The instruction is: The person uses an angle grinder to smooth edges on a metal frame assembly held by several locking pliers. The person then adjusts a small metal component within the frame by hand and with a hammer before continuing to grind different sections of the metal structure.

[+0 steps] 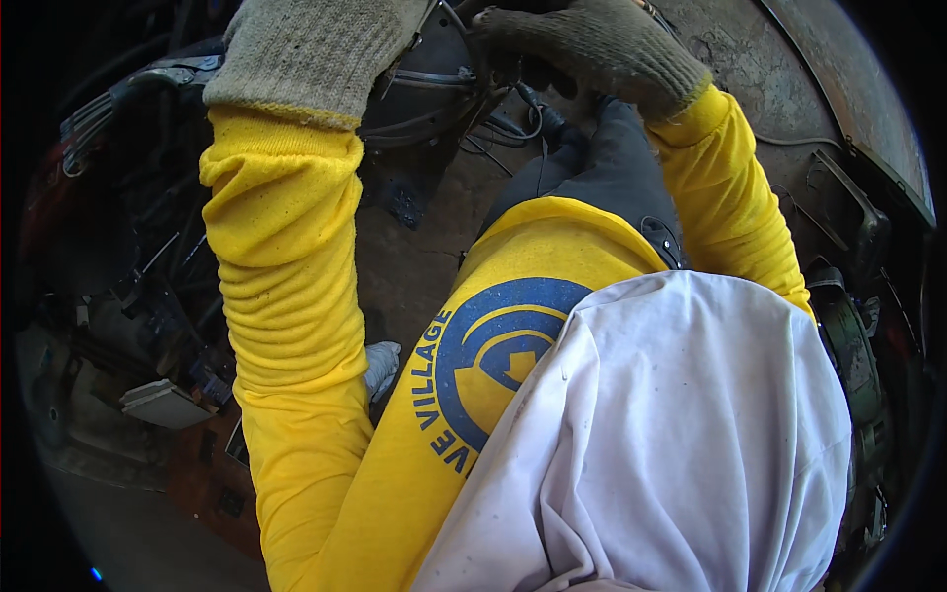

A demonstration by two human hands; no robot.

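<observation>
left hand and right hand: 2 gloves in grey-brown ribbed knit
the left hand's cuff has a mustard-yellow edge; below each hand, the sleeves are plain bright yellow. between and below the hands, the yellow shirt bears a dark blue round emblem and blue lettering. just below the right hand, charcoal trousers; farther below, pale lilac-white cloth.

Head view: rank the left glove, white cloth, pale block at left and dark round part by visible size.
1. White cloth, probably enlarged by nearness
2. Left glove, cut off at top
3. Dark round part, partly hidden
4. Pale block
</observation>
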